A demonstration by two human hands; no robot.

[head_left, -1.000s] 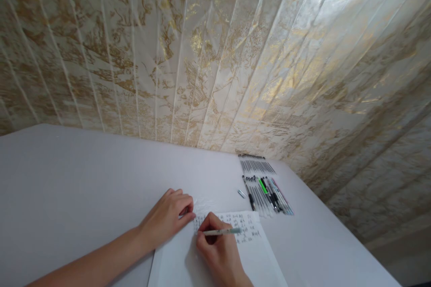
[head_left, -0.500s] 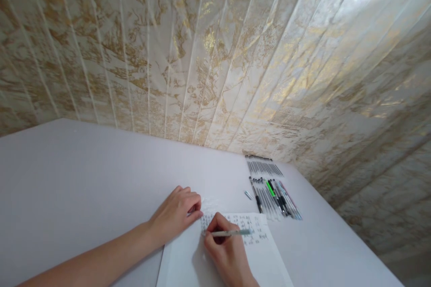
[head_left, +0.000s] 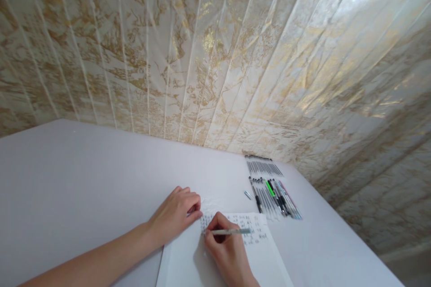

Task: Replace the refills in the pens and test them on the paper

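Note:
My right hand (head_left: 226,251) grips a pale green pen (head_left: 232,231), its tip down on a white sheet of paper (head_left: 262,255) that carries rows of small handwriting near its top. My left hand (head_left: 175,215) rests with curled fingers on the sheet's upper left corner, thumb side touching the paper, nothing visible inside it. Both hands lie close together on the white table (head_left: 84,174).
A row of several pens (head_left: 274,197), one with a bright green part, lies to the right of the paper. Behind it is a row of thin dark refills (head_left: 264,168). A small loose cap (head_left: 248,195) sits beside them. A gold-patterned curtain (head_left: 215,53) hangs behind the table.
The camera view shifted a little, so everything sits slightly further right. The hands and pen keep almost the same pose on the paper.

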